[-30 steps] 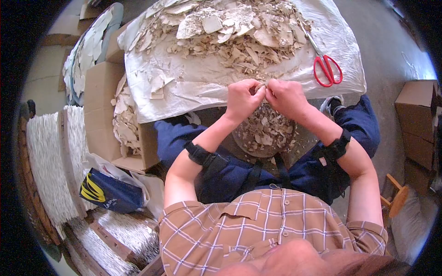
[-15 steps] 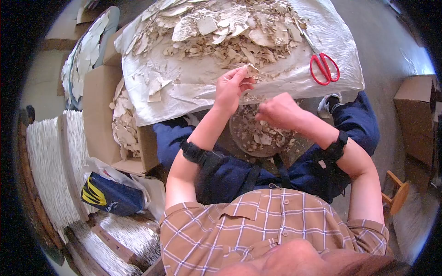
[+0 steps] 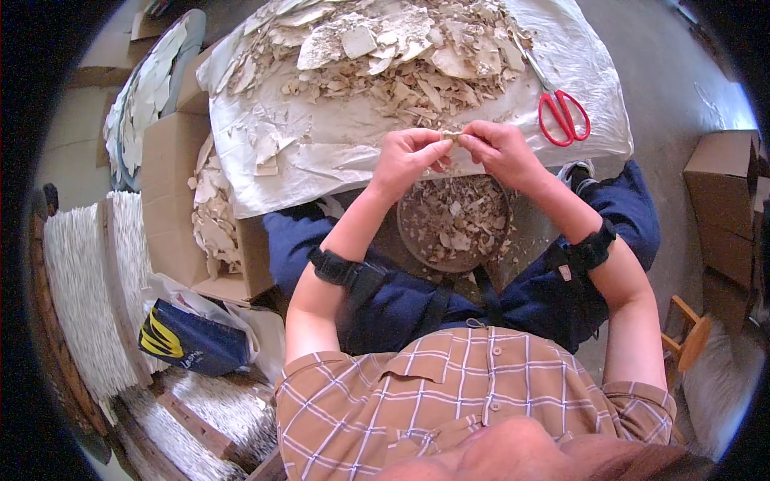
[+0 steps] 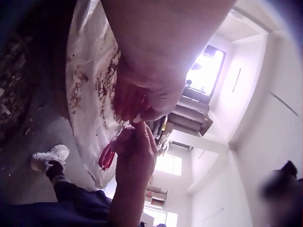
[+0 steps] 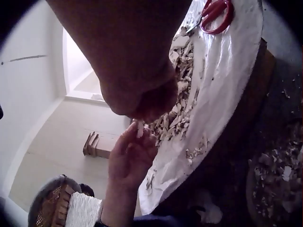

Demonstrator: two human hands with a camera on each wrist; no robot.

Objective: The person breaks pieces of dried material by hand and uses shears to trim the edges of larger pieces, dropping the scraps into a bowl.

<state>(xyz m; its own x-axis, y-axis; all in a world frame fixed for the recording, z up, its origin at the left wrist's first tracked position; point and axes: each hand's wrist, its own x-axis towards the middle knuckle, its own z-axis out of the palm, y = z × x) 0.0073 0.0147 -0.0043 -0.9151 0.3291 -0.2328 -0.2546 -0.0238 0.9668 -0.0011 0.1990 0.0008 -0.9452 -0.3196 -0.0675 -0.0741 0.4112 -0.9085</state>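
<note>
Close to the near edge of the white-covered desk [image 3: 317, 178], the left grip [image 3: 407, 159] and right grip [image 3: 504, 154] both pinch a small pale flake [image 3: 451, 136]; it is probably light, stiff and brittle, best taken gently by opposite ends, though its full shape is hard to see

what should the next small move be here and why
Probably a gentle twist to break or pick a bit off the small pale piece: the left hand and right hand pinch it between them, and the round container nearby holds many pale bits. The red-handled scissors lie aside on the white cover, so bare hands seem enough.
</note>
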